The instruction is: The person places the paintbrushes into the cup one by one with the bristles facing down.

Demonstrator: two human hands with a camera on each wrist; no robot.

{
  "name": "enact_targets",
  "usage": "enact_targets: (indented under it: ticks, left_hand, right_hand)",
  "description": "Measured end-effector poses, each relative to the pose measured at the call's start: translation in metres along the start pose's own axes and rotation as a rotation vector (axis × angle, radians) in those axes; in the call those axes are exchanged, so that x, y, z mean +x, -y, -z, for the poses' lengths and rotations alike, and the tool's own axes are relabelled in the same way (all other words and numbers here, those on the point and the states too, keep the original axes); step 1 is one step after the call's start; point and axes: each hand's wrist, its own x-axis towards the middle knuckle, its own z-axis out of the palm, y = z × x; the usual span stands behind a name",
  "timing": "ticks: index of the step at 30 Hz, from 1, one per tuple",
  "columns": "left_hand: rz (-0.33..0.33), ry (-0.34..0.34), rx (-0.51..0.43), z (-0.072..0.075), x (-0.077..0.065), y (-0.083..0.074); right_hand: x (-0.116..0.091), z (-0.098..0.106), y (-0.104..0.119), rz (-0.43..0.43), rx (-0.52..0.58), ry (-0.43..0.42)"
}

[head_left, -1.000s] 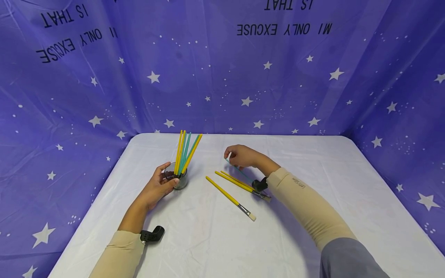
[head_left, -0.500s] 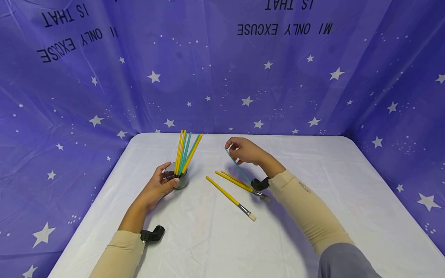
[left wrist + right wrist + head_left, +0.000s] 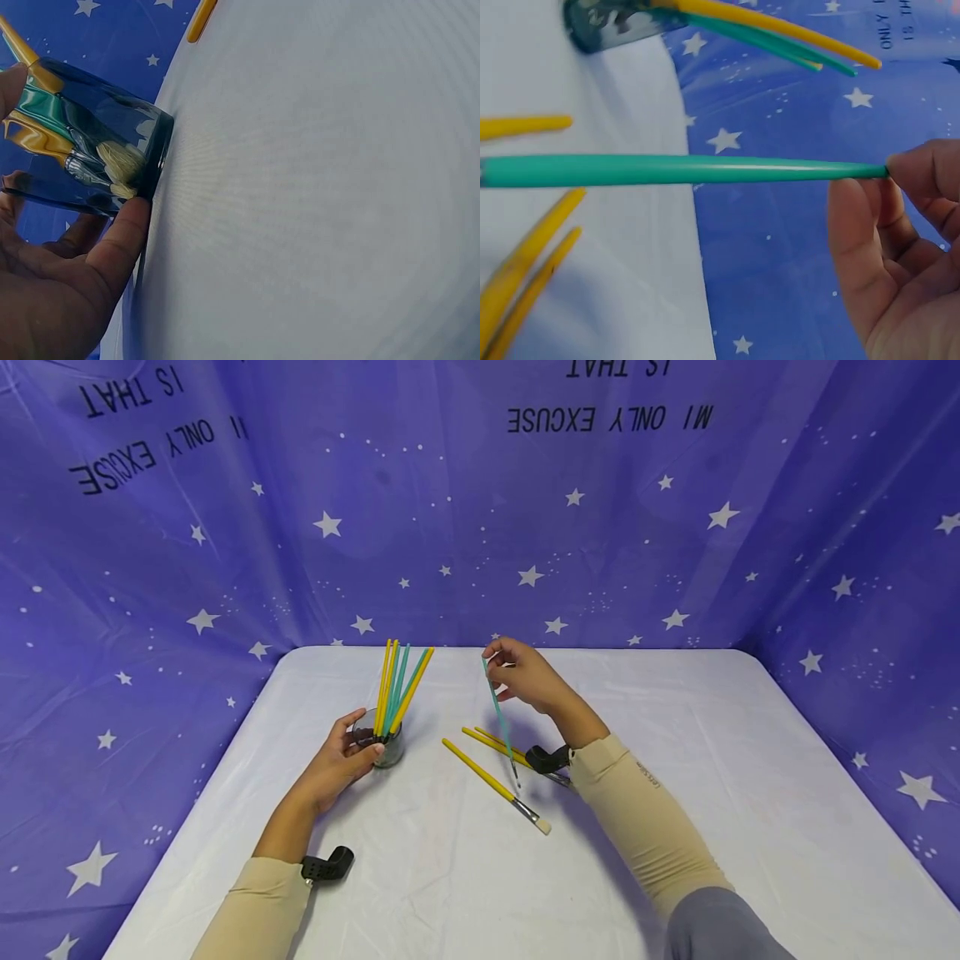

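Observation:
My left hand (image 3: 341,766) grips a clear glass (image 3: 112,112) that stands on the table at left of centre, fingers and thumb round its side. Inside the glass, several yellow and green paintbrushes (image 3: 395,693) lean with handles up; their pale bristles show through the wall in the left wrist view. To the right, my right hand (image 3: 522,677) pinches a green paintbrush (image 3: 682,171) by the tip of its handle. That brush hangs steeply with its bristle end down, over the loose brushes in the head view.
A yellow flat paintbrush (image 3: 480,772) lies on the white-covered table (image 3: 465,893). Beside it, two more yellow paintbrushes (image 3: 489,740) lie partly hidden behind the right wrist's black camera (image 3: 546,758). A purple starry cloth (image 3: 465,510) hangs round the back and sides.
My right hand has risen away from the table, and the green paintbrush has swung from a low slant to nearly upright. The left hand and the glass have stayed in place.

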Motion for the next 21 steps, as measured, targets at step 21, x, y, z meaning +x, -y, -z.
enact_targets:
  ticks: [21]
  left_hand:
    - [0.000,-0.007,-0.008,0.000,0.000,0.001]
  right_hand:
    - [0.004,-0.045,0.012,0.131,0.408,-0.356]
